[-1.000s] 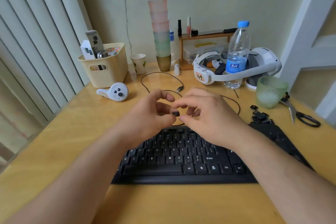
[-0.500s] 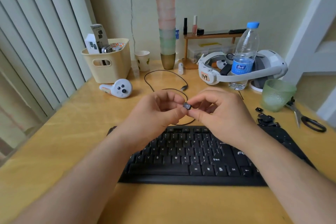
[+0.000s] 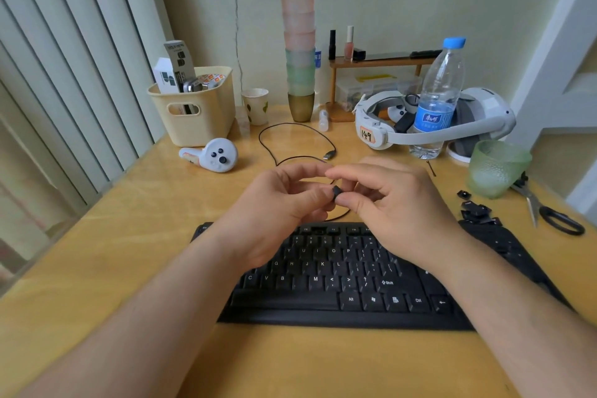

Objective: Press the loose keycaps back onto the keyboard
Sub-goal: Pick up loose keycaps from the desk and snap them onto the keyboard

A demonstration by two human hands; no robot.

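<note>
A black keyboard (image 3: 339,281) lies on the wooden desk in front of me. Above its top row, both hands meet around one small black keycap (image 3: 337,192). My left hand (image 3: 274,203) touches it with thumb and fingertips. My right hand (image 3: 394,200) pinches it between thumb and forefinger. A pile of loose black keycaps (image 3: 478,213) lies at the keyboard's far right corner, with one more keycap (image 3: 464,194) apart just behind it. My forearms hide the keyboard's left part and much of its right part.
A green glass cup (image 3: 497,168) and scissors (image 3: 549,210) stand right of the pile. Behind the hands lie a thin black cable (image 3: 290,142), a white controller (image 3: 213,155), a headset (image 3: 436,126) and a water bottle (image 3: 439,97). A cream basket (image 3: 197,107) and stacked cups (image 3: 298,52) stand at the back.
Both hands rose slightly from the keyboard with the keycap between them. The keycap has been turned in the fingertips and now sits more in my right hand's pinch.
</note>
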